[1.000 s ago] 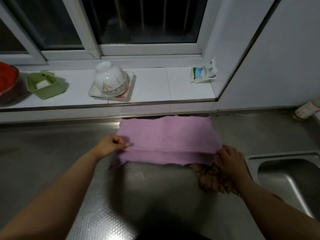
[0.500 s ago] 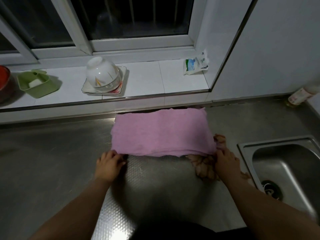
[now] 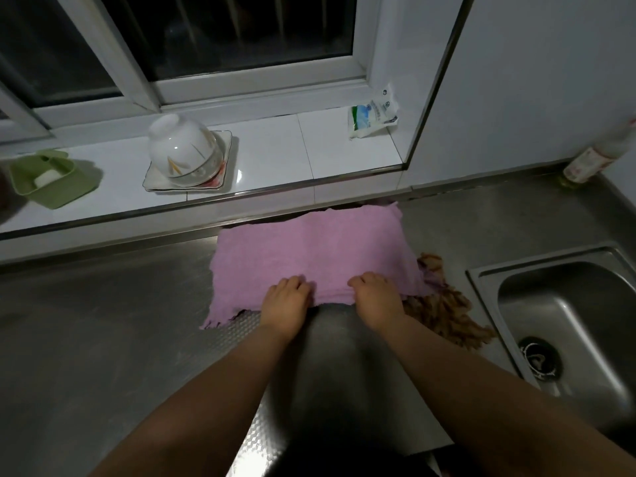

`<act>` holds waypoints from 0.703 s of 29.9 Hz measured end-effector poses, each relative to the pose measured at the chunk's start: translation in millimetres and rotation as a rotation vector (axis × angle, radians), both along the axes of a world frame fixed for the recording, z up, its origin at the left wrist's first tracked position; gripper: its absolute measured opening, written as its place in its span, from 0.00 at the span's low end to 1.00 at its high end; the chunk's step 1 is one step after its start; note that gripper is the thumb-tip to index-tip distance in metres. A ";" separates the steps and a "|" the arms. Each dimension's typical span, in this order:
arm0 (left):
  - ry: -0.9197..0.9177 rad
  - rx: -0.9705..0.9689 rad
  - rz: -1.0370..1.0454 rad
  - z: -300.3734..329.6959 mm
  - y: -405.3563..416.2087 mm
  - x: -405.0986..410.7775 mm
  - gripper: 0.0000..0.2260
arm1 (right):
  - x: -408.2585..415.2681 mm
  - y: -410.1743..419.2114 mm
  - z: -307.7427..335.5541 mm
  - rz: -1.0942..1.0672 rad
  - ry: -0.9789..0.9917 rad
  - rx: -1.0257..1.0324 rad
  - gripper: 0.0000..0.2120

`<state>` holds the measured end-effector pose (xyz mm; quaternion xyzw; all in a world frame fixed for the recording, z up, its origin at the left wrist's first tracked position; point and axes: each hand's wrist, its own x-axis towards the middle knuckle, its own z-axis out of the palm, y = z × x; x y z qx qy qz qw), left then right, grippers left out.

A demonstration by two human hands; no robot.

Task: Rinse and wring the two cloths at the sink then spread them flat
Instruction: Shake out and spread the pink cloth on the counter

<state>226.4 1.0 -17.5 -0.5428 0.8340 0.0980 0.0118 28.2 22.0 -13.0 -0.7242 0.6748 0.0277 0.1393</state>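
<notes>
Head view, pink cloth folded on steel counter, left hand and right hand gripping its near edge with curled fingers, brown cloth bunched beside sink, upturned bowl and soap dish on sill.

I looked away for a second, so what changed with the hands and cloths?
Both hands slid inward along the pink cloth's near edge: left hand from its left corner, right hand from its right end. They now rest side by side near the middle. The brown cloth stayed beside the sink.
</notes>
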 end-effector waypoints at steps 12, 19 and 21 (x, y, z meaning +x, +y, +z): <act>0.037 -0.051 -0.242 -37.7 37.1 -4.7 0.08 | -25.9 45.0 -34.7 0.202 0.045 0.204 0.18; 0.164 -0.127 -0.232 -21.6 33.0 -43.4 0.20 | -69.0 72.6 -42.7 -0.101 -0.146 -0.258 0.17; 0.123 -0.096 -0.246 -20.7 34.8 -56.8 0.19 | -82.6 77.2 -39.7 -0.373 -0.293 -0.253 0.19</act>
